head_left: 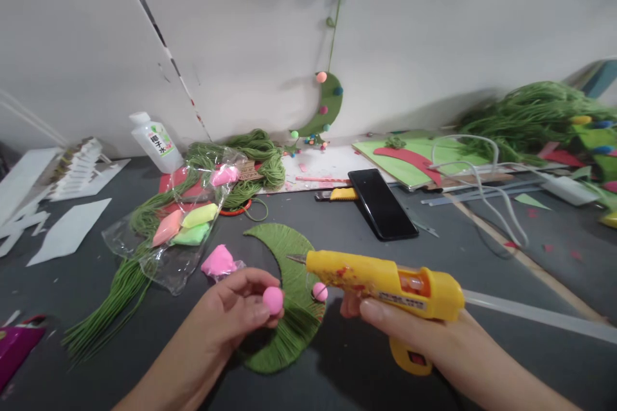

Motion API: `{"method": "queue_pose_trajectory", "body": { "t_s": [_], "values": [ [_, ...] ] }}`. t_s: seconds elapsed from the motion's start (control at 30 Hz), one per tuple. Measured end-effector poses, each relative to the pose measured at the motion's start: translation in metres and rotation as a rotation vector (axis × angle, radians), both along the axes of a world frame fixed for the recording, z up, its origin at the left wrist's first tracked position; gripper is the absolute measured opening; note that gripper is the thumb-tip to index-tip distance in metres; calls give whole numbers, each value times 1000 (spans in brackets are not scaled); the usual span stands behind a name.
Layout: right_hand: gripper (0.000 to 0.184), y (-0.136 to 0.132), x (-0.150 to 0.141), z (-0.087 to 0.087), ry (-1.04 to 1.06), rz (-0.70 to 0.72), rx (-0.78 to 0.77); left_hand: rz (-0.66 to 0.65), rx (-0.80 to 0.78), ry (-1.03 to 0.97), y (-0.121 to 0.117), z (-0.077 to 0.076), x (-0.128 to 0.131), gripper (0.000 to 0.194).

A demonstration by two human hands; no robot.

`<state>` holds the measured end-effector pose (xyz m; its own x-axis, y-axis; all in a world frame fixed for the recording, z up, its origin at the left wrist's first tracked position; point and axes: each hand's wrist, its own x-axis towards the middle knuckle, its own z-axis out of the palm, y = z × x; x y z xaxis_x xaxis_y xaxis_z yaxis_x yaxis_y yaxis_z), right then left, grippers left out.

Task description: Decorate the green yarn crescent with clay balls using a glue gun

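Between thumb and fingers, my left hand pinches a small pink clay ball. My right hand is wrapped round a yellow hot glue gun, its metal nozzle pointing left and a long clear glue stick jutting from its back. Under both hands lies a crescent moon shape wound in green cord, flat on the dark table. A second pink ball sits at the crescent's right edge, below the gun's barrel. Behind my left hand rests a lump of pink clay on plastic wrap.
A plastic bag of coloured clay packs lies left among green cord bundles. Behind are a white bottle, a yellow cutter, a black phone and a white cable. A decorated crescent hangs against the white panel.
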<state>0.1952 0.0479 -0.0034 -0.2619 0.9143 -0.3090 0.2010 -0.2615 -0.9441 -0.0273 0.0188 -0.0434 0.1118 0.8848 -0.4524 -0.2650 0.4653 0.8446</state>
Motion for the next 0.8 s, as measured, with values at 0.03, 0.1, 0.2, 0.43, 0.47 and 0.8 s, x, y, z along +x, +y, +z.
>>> {"method": "queue_pose_trajectory", "body": {
  "t_s": [0.03,0.1,0.2,0.43,0.47,0.8],
  "values": [
    [42,1,0,1,14,2,7,-14,47,84,-1,-2,2,21],
    [40,2,2,2,25,-3,26,-41,169,282,-2,-6,8,21],
    [42,3,4,4,37,-2,38,-199,376,554,0,-11,16,11],
    [39,3,10,7,97,41,-20,-414,590,848,5,-12,28,6],
    [37,4,11,7,140,54,-9,-405,599,857,6,-11,30,7],
    [28,12,20,11,237,164,10,-255,627,808,3,-21,38,23]
  ]
}}
